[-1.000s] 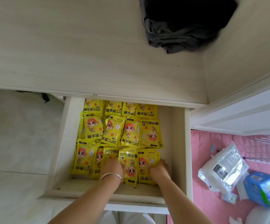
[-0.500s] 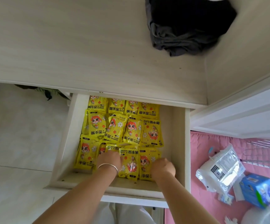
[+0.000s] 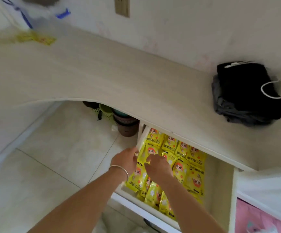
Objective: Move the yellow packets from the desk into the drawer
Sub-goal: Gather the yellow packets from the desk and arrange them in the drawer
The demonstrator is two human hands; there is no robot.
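Yellow packets (image 3: 185, 167) fill the drawer (image 3: 220, 185); both hands, left hand (image 3: 125, 161) and right hand (image 3: 158, 167), look loosely curled and empty, so reach next for the desk's far packets (image 3: 35, 37).

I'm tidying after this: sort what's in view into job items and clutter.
Job: yellow packets in the drawer; packets left on the desk; left hand; right hand.

Clutter: dark folded clothes; baskets under the desk; wall socket.
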